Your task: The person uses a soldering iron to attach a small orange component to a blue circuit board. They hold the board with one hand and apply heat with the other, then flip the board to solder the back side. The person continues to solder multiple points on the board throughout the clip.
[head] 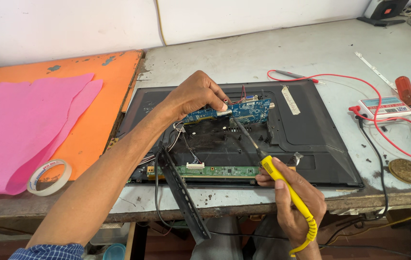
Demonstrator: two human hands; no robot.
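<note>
My left hand (193,96) grips a blue circuit board (246,110) and holds it tilted up over the open back of a black flat-screen panel (311,130). In my right hand (294,200) is a yellow-handled soldering iron (282,183), its metal tip reaching up to the lower edge of the blue board. A narrow green circuit board (215,170) lies along the panel's near edge, with thin wires running up toward the blue board.
A loose black plastic strip (184,197) leans off the bench's front edge. A roll of tape (49,177) and pink sheets (18,130) lie on the orange board at left. At right are a small white meter (383,108) with red leads, a red-handled screwdriver (406,91) and a round brass tin (406,171).
</note>
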